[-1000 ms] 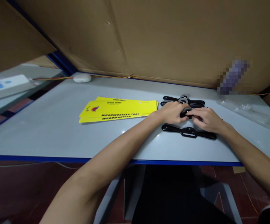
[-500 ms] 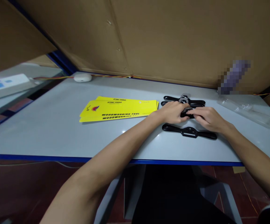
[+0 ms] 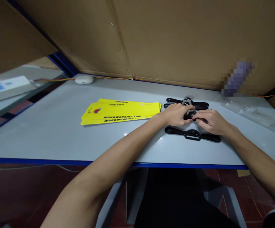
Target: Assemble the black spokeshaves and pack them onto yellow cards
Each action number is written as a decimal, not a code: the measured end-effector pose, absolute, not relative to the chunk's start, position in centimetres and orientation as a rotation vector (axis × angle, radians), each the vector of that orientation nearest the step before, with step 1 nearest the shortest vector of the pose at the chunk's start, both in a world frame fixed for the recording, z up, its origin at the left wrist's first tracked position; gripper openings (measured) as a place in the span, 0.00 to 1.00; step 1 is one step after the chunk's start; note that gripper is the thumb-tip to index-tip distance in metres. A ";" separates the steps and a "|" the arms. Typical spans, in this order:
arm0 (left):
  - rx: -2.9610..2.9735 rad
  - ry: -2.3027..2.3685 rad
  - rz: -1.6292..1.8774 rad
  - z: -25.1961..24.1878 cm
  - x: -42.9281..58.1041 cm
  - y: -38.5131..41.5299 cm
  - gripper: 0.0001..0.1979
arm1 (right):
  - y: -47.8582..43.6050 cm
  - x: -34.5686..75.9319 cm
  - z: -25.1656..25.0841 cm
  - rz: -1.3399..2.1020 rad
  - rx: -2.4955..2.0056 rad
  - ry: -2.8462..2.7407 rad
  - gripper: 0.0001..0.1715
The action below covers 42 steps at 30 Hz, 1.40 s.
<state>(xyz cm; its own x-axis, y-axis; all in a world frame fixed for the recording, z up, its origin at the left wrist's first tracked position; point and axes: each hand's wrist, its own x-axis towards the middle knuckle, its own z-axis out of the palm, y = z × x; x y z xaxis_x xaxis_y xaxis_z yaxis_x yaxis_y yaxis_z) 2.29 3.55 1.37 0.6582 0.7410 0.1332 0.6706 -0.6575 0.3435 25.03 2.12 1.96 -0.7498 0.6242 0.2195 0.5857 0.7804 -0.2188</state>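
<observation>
My left hand (image 3: 176, 114) is closed around one side of a black spokeshave (image 3: 189, 114) on the table, with its handle mostly hidden under my fingers. At the middle of that tool, my right hand (image 3: 209, 121) has its fingertips pinched together at a small shiny part, perhaps a screw, too small to tell. Nearer to me lies another black spokeshave body (image 3: 193, 134), with an open slot in its middle. Just beyond my hands, further black spokeshaves (image 3: 200, 104) with grey metal pieces at their centres lie close together.
Yellow printed cards (image 3: 120, 110) lie overlapped left of my hands. A clear plastic package (image 3: 248, 114) rests at the right, beside a pixelated purple shape (image 3: 238, 79). A white rounded device (image 3: 84, 79) and cables sit along the cardboard wall (image 3: 170, 41). The table's blue edge (image 3: 175, 165) is nearest me.
My right fingertips have drawn back slightly from over the spokeshave's middle and now pinch there, uncovering more of its centre. My left hand stays in place.
</observation>
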 end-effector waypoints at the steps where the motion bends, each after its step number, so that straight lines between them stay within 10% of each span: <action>1: 2.615 1.134 0.384 1.4 2.3 3.5 0.30 | 2.1 25.0 2.0 0.205 -0.923 -2.690 0.18; 30: 2.639 1.143 0.388 1.4 2.4 3.6 0.18 | 2.5 22.3 1.1 -0.049 -1.229 -2.514 0.20; 42: 2.600 1.105 0.389 1.4 2.3 3.7 0.29 | 2.6 24.9 1.6 0.011 -0.897 -2.724 0.17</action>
<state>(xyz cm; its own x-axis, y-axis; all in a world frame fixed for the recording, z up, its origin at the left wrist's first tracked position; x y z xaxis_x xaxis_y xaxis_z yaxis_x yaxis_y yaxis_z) 2.25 3.74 1.39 0.6694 0.7309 0.1330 0.6529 -0.6642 0.3641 24.90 2.65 1.60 -0.7707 0.5841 0.2546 0.5820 0.8080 -0.0917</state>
